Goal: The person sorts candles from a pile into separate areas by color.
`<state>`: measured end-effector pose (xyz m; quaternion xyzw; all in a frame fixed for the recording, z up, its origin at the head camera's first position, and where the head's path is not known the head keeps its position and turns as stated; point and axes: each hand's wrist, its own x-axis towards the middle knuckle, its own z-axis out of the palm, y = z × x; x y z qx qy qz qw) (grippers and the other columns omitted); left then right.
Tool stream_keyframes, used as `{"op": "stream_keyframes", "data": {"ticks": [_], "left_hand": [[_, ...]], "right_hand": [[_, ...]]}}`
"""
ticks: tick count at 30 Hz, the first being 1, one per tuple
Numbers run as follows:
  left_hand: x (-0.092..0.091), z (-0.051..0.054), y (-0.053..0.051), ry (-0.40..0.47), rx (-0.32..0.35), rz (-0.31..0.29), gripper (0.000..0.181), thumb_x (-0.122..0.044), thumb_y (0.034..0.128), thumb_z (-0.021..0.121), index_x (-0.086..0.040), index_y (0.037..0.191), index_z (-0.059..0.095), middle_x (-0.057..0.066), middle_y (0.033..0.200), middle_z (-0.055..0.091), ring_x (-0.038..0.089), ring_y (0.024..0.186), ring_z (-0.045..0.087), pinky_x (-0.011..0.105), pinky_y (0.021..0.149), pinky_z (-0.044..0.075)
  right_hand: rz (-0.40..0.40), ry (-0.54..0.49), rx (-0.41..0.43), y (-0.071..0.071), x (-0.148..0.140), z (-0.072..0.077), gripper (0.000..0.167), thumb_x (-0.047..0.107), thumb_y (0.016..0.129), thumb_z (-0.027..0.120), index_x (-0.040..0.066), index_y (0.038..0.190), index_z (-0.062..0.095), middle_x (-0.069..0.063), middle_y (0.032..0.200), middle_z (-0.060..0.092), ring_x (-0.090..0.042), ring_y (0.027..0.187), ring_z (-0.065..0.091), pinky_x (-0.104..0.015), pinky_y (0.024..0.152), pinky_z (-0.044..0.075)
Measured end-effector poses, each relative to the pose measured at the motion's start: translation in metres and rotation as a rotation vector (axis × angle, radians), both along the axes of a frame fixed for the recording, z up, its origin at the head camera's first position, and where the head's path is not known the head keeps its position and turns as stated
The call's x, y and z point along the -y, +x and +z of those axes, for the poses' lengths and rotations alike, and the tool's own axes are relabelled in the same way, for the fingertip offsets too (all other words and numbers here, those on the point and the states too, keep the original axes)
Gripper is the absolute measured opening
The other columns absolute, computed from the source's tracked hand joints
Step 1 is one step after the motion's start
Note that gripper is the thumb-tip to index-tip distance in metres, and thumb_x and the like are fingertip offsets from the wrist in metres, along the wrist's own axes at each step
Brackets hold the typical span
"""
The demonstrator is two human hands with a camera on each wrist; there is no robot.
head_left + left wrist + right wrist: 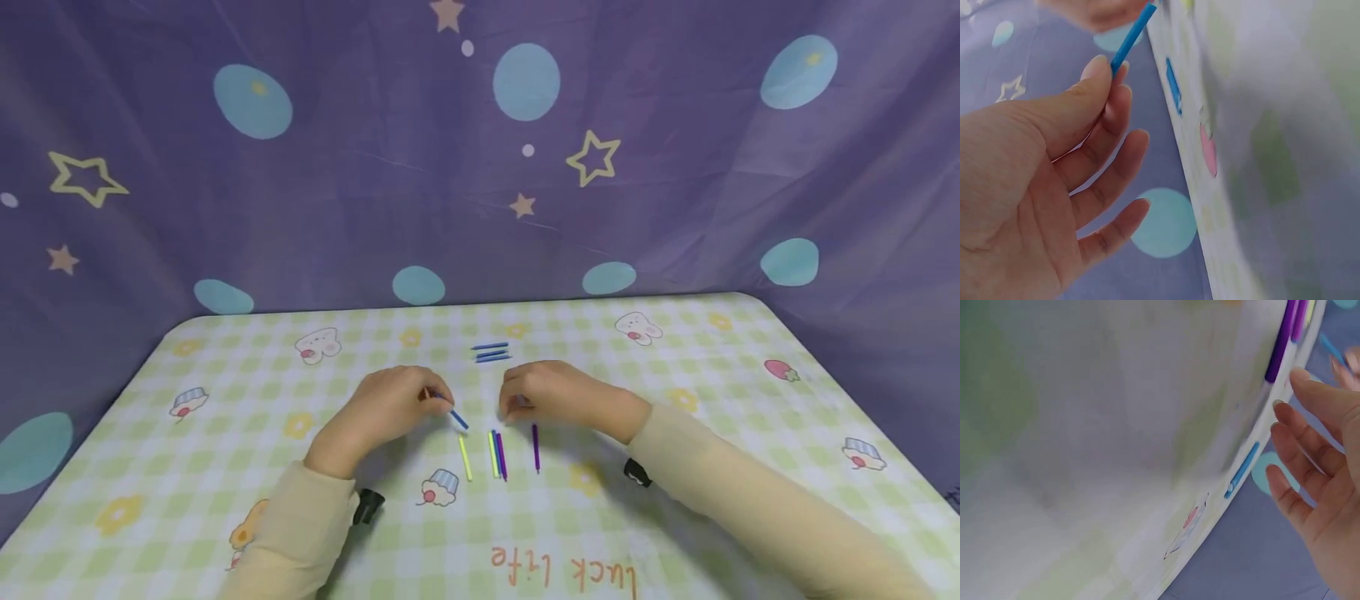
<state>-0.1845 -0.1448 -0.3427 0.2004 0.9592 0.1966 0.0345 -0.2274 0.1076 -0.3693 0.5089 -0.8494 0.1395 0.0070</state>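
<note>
A blue stick (459,419) is pinched between thumb and fingers of the left hand (393,406); in the left wrist view the blue stick (1132,40) points up from the left hand (1079,150). Holding nothing, the right hand (551,392) hovers just above the purple stick (536,448); the right wrist view has the right hand (1325,450) with bent, parted fingers. Between the hands and nearer the wearer lie a yellow-green stick (465,458) and a close group of sticks (497,455), yellow-green, blue and magenta.
Several blue sticks (492,357) lie beyond the hands, near the back of the checked tablecloth (255,375). A purple curtain (375,208) with stars and dots hangs behind the table. Black straps or devices (367,507) show at both wrists.
</note>
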Motion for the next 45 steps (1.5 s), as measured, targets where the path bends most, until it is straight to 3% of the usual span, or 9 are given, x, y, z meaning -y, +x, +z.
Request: {"op": "stream_keyframes", "data": {"ticks": [6, 11, 17, 26, 34, 39, 45], "left_hand": [[0.01, 0.005, -0.003, 0.026, -0.015, 0.072, 0.008, -0.032, 0.0914, 0.072, -0.025, 0.093, 0.076, -0.013, 0.085, 0.065, 0.006, 0.071, 0.055, 0.033, 0.068, 0.045], [0.008, 0.001, -0.009, 0.037, -0.023, 0.075, 0.017, -0.038, 0.0932, 0.068, -0.023, 0.093, 0.078, -0.009, 0.082, 0.067, 0.007, 0.066, 0.054, 0.034, 0.064, 0.044], [-0.004, -0.002, -0.023, 0.011, -0.027, 0.07, 0.021, -0.039, 0.0953, 0.065, -0.022, 0.094, 0.078, -0.006, 0.08, 0.069, 0.009, 0.062, 0.054, 0.034, 0.062, 0.044], [-0.03, -0.002, -0.05, -0.068, -0.15, 0.033, 0.018, -0.038, 0.0935, 0.068, -0.024, 0.099, 0.078, -0.009, 0.09, 0.068, 0.011, 0.074, 0.06, 0.037, 0.067, 0.049], [-0.045, -0.012, -0.072, -0.083, -0.147, 0.033, 0.018, -0.038, 0.0908, 0.07, -0.025, 0.101, 0.079, -0.008, 0.1, 0.071, 0.014, 0.088, 0.066, 0.038, 0.072, 0.053], [-0.051, -0.018, -0.078, -0.131, -0.161, 0.017, 0.015, -0.035, 0.0884, 0.074, -0.024, 0.096, 0.079, -0.006, 0.1, 0.072, 0.017, 0.091, 0.066, 0.04, 0.075, 0.053], [-0.055, -0.022, -0.079, -0.19, -0.167, 0.01, 0.015, -0.037, 0.0865, 0.076, -0.023, 0.091, 0.079, -0.004, 0.095, 0.07, 0.021, 0.091, 0.064, 0.043, 0.075, 0.052]], "right_hand": [[0.13, -0.018, -0.087, 0.011, -0.001, 0.0, 0.003, 0.019, 0.09, 0.075, 0.019, 0.089, 0.073, 0.011, 0.091, 0.064, -0.003, 0.084, 0.061, -0.021, 0.078, 0.05], [0.189, -0.003, -0.124, 0.016, 0.001, -0.001, 0.003, 0.019, 0.093, 0.072, 0.019, 0.09, 0.073, 0.01, 0.093, 0.063, -0.005, 0.085, 0.06, -0.023, 0.081, 0.049], [0.196, 0.019, -0.137, 0.021, 0.006, -0.004, 0.004, 0.017, 0.091, 0.073, 0.02, 0.094, 0.073, 0.01, 0.096, 0.063, -0.006, 0.089, 0.06, -0.024, 0.083, 0.048], [0.199, 0.037, -0.169, 0.028, 0.007, -0.006, 0.005, 0.019, 0.091, 0.074, 0.02, 0.096, 0.074, 0.01, 0.097, 0.064, -0.006, 0.089, 0.061, -0.023, 0.086, 0.048], [0.196, 0.016, -0.158, 0.029, 0.005, -0.008, 0.005, 0.019, 0.091, 0.074, 0.021, 0.096, 0.074, 0.011, 0.098, 0.064, -0.006, 0.09, 0.06, -0.023, 0.086, 0.047], [0.201, -0.002, -0.178, 0.03, 0.005, -0.008, 0.005, 0.019, 0.091, 0.074, 0.021, 0.096, 0.074, 0.01, 0.097, 0.064, -0.006, 0.089, 0.059, -0.024, 0.087, 0.047], [0.21, 0.002, -0.194, 0.029, 0.01, -0.007, 0.006, 0.018, 0.091, 0.074, 0.022, 0.095, 0.074, 0.011, 0.099, 0.064, -0.006, 0.092, 0.059, -0.022, 0.09, 0.045]]}}
